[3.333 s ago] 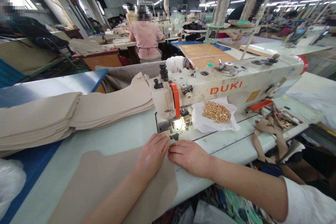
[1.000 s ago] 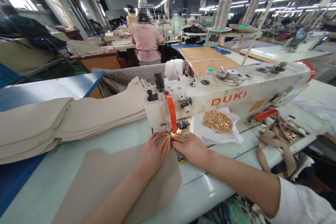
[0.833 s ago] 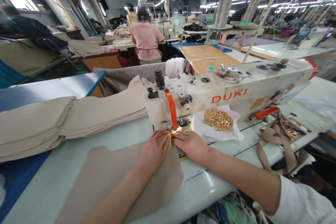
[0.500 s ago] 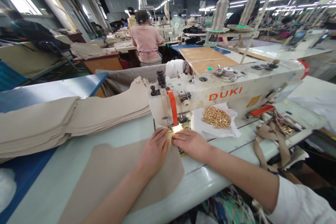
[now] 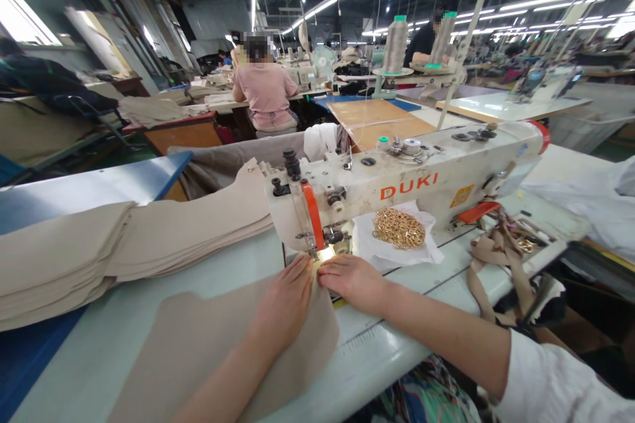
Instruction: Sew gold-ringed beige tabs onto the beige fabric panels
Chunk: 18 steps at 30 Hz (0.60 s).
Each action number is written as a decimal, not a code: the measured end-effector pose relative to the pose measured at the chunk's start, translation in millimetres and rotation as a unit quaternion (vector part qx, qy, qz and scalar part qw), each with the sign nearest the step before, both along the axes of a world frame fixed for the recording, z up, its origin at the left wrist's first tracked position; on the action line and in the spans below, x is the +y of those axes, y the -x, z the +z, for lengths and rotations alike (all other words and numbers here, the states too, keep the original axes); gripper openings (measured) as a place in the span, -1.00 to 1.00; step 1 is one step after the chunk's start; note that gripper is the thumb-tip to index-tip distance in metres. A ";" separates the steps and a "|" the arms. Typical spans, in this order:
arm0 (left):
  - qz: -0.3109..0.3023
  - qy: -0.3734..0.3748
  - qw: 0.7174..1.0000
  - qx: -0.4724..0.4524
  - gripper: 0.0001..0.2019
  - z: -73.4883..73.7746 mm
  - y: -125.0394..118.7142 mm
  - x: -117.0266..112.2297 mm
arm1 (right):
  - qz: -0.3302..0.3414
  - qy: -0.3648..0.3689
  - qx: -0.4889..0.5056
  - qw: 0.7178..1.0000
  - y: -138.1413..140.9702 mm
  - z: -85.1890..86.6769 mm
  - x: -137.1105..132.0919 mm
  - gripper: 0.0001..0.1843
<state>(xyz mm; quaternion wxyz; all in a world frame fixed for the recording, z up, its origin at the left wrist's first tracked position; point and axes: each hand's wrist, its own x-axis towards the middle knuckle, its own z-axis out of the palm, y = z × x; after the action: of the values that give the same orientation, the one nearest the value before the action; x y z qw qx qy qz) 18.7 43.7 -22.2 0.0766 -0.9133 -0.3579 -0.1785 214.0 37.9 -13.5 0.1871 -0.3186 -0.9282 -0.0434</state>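
The left-hand fingers (image 5: 295, 284) lie flat and together, pressing down with the tips aimed at about 1 o'clock. The right-hand fingers (image 5: 337, 269) come in from 3 o'clock, tips almost meeting the left ones at the panel edge. No closed grip is seen on the left; whether the right tips pinch the edge cannot be told. Beneath them a beige fabric panel (image 5: 178, 337) lies flat on the sewing table (image 5: 238, 271), its far edge fed up to the presser foot (image 5: 317, 242) at 12 o'clock. The panel is judged light, soft and limp, and liable to slide on the smooth tabletop; flat pressure near the edge is the likely best hold, not lifting. The DUKI sewing machine (image 5: 407, 182) stands at 1 o'clock. A stack of matching panels (image 5: 59, 254) sits at 10 o'clock, gold rings (image 5: 398, 228) on white paper (image 5: 370, 254) at 2 o'clock, beige straps (image 5: 491, 281) at 3 o'clock. A co-worker in a pink top (image 5: 265, 89) is seated well off at 12 o'clock.
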 end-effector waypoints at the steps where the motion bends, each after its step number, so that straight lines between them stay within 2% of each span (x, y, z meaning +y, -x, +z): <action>1: -0.001 -0.002 1.000 0.000 -0.63 0.1 0.1 0.9 | -0.003 0.000 -0.001 1.000 0.0 -0.5 0.7 -0.91; 18: 0.029 0.031 0.999 -0.025 -0.63 1.5 -3.1 4.9 | -0.004 0.041 -0.013 0.999 0.9 1.0 2.8 -0.90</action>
<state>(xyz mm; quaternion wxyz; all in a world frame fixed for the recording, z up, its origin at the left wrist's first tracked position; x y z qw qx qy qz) 21.8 48.6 -20.8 0.0443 -0.8997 -0.3919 -0.1873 213.1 40.6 -12.5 0.1613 -0.3292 -0.9303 -0.0104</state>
